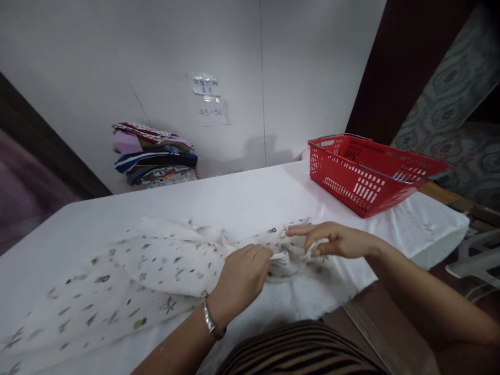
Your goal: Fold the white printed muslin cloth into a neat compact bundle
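A white printed garment [172, 260] with small grey and green motifs lies spread over the left and middle of the table, its exact kind unclear. At its right end the fabric bunches into a gathered, ribbed-looking edge. My left hand [244, 273], a silver bracelet at the wrist, is closed over this edge. Just to the right, my right hand [332, 239] pinches another part of the same edge between thumb and fingers, with the index finger stretched out to the left. A short stretch of the edge shows between the two hands.
A red plastic basket [344, 182] with metal handles stands at the table's back right. Behind the white-covered table [250, 192], a stack of folded clothes [156, 156] rests against the wall at left. Paper labels [211, 99] hang on the wall. A pale plastic stool [476, 260] is at far right.
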Tool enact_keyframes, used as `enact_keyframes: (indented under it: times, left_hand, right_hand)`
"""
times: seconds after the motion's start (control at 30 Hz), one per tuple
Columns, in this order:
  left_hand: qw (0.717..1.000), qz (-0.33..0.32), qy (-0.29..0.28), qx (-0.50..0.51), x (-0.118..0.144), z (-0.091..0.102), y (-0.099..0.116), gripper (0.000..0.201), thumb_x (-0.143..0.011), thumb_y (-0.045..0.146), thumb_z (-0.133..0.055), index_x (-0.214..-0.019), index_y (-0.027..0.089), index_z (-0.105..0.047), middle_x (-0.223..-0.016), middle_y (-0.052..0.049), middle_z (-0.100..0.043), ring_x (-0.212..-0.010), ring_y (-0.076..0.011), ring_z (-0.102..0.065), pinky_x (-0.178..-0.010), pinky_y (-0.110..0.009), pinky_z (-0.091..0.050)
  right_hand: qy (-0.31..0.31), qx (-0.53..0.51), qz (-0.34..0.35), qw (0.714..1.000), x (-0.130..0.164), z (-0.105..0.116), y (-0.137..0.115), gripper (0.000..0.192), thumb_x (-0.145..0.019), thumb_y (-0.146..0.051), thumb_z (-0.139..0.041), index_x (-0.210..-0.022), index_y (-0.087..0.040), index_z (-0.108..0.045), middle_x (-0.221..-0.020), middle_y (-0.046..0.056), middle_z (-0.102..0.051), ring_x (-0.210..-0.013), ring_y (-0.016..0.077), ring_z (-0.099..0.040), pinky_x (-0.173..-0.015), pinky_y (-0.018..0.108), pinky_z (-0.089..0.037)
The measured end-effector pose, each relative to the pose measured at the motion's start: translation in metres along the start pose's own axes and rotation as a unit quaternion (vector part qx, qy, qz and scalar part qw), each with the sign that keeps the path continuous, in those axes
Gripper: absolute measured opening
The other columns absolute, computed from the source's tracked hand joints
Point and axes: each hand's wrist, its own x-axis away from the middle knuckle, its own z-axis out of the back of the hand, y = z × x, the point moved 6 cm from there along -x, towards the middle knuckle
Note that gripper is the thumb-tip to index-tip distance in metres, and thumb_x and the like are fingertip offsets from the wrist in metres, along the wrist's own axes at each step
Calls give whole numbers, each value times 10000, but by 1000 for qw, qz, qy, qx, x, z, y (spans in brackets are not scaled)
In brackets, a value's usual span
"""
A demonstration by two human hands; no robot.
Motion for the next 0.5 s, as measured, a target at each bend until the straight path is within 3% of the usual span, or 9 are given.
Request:
enact_keyframes:
  times: [0.07, 0.17, 0.3, 0.5]
  left_hand:
    - [1000, 3, -9, 15, -6, 1, 2, 186, -889, 188, -386, -900, 201, -571, -794, -25, -628, -752, -162, -575, -657, -297, -453]
    - [999, 23, -5, 37, -9, 3, 1, 227, -868, 174, -401, -1014, 219, -568, -825, -21, -645, -765, -159, -583, -685, -299, -456]
    - [996, 59, -16, 72, -6, -2, -5, 175, -839, 197, -468, -964, 218, -588, -845, -15, -664, -778, -165, -594, -678, -301, -450]
    - [992, 43, -3, 118, 1, -10, -10, 137, -848, 290, -513, -944, 223, -584, -844, -5, -665, -799, -161, -579, -707, -301, -432]
  right_hand:
    - [-69, 16, 36, 997, -14, -29, -14, 119, -826, -283, -609, -902, -238, -689, -1257, 34, -560, -1247, 187, -422, -1049, 396, -293]
    - [-73, 4, 83, 994, -32, -53, -19, 120, -859, -255, -568, -909, -227, -674, -1051, 32, -638, -1083, 152, -535, -984, 364, -365]
    - [-26, 0, 102, 994, -39, -59, -10, 156, -890, -282, -522, -928, -194, -645, -982, 29, -621, -956, 137, -558, -891, 325, -415]
    - [-41, 105, 36, 993, -24, -63, -3, 184, -919, -302, -459, -931, -206, -616, -891, 20, -628, -838, 138, -555, -791, 288, -433]
